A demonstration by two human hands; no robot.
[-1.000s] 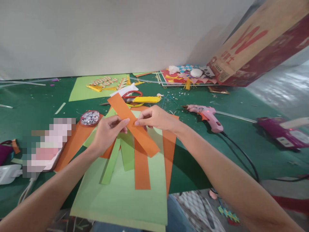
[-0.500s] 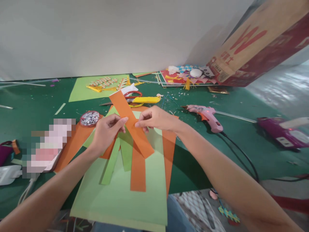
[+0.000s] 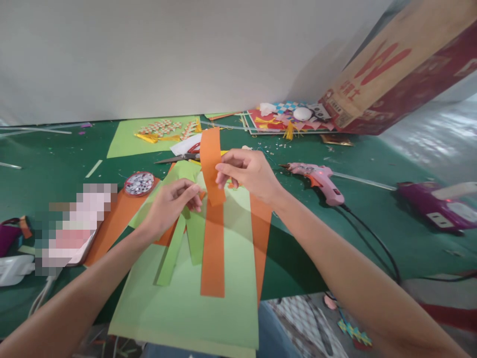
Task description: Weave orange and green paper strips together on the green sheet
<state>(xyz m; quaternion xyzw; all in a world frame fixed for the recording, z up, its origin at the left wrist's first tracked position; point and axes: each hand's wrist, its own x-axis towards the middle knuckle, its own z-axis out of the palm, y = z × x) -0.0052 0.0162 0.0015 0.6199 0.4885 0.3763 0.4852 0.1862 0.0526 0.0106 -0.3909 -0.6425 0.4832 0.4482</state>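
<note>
My right hand (image 3: 249, 174) pinches an orange paper strip (image 3: 211, 159) and holds it upright above the table. My left hand (image 3: 172, 203) has its fingers closed on the tops of green paper strips (image 3: 194, 233) and presses them down. Another long orange strip (image 3: 213, 248) lies flat between the hands, on a large light green sheet (image 3: 194, 303). A further orange strip (image 3: 260, 238) lies under my right wrist.
Scissors (image 3: 179, 156) and a round tin of googly eyes (image 3: 139, 183) lie behind the hands. A pink glue gun (image 3: 320, 178) with a black cord lies to the right, a purple device (image 3: 436, 206) further right. A cardboard box (image 3: 395, 69) leans at the back right. Paper crafts (image 3: 286, 117) lie by the wall.
My right hand has lifted the orange strip and turned it from slanted to nearly upright. My left hand has let go of it and dropped onto the green strips.
</note>
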